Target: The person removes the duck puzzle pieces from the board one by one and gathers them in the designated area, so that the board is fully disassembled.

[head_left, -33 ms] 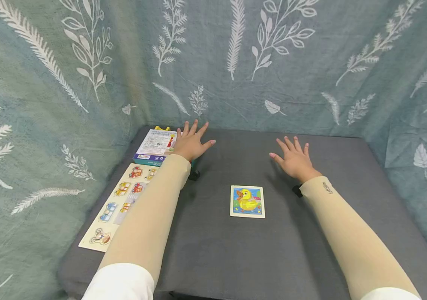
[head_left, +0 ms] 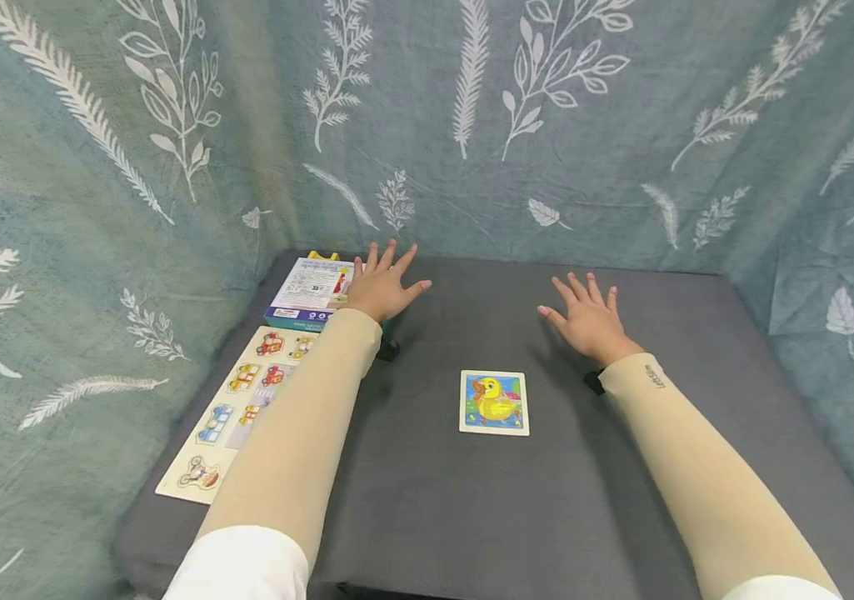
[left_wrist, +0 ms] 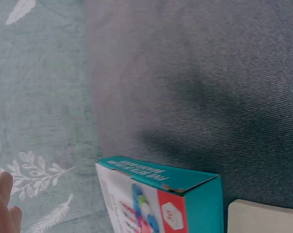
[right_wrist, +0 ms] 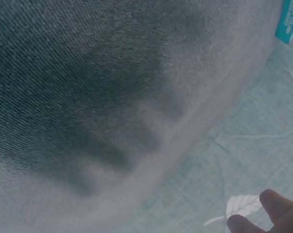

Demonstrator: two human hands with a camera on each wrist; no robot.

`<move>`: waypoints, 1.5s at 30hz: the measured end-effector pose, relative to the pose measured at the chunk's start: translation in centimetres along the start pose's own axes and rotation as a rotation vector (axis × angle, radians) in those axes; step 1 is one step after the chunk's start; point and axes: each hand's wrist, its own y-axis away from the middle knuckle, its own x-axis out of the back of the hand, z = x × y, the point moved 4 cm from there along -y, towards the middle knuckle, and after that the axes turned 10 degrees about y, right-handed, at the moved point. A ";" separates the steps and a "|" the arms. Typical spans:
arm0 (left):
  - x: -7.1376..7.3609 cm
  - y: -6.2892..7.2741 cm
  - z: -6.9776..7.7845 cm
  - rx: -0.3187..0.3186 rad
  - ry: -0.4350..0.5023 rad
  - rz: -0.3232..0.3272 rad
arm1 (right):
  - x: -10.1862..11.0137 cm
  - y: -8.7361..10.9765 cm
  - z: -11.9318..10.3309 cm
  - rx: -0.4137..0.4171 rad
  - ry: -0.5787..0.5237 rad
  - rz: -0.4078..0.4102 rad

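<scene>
Both hands are held out over the grey table with fingers spread, and neither holds anything. The left hand (head_left: 382, 290) overlaps the right end of a teal and white box (head_left: 307, 292) in the head view. My right hand (head_left: 587, 321) is over the table's right half, beyond a small duck puzzle (head_left: 494, 403) that lies flat near the middle, its picture complete in a pale frame. In the left wrist view, fingers (left_wrist: 3, 189) show at the left edge, with the box's corner below. Two fingertips (right_wrist: 270, 206) appear at the lower right of the right wrist view.
A wooden vehicle puzzle board (head_left: 202, 442) lies along the table's left edge, partly hidden by the left forearm. Something yellow (head_left: 323, 256) shows behind the box. A green leaf-patterned curtain (head_left: 427, 125) hangs behind and at both sides of the table (head_left: 427, 517).
</scene>
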 end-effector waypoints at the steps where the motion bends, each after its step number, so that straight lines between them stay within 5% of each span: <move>1: -0.1 -0.2 0.0 -0.005 0.004 -0.003 | 0.0 -0.1 0.1 -0.002 -0.005 -0.002; 6: -0.5 -1.2 0.5 -0.034 0.010 0.036 | 0.0 -0.4 0.5 -0.010 -0.012 -0.002; 9: -1.0 -1.0 1.6 -0.053 0.102 0.099 | 0.0 -0.3 -0.2 0.007 -0.033 0.084; 14: -5.2 1.4 3.6 -0.032 0.414 -0.054 | -1.5 1.1 -3.3 0.111 -0.152 0.201; 17: -8.7 3.1 3.9 0.003 0.461 -0.121 | -3.4 2.1 -5.7 0.221 -0.217 0.114; 23: -12.7 5.2 3.2 -0.042 0.528 -0.081 | -6.1 3.6 -9.8 0.379 -0.126 -0.069; 27: -13.6 5.6 2.6 -0.160 0.516 -0.085 | -6.9 3.9 -10.8 0.406 -0.056 -0.048; 33: -14.5 5.4 1.9 -0.331 0.445 0.019 | -7.5 4.1 -10.7 0.449 0.052 0.010; 38: -14.8 5.6 1.4 -0.379 0.434 0.016 | -7.5 4.3 -10.8 0.529 0.061 0.095; 45: -14.5 4.9 1.4 -0.392 0.380 -0.031 | -7.3 3.4 -10.7 0.542 0.029 0.100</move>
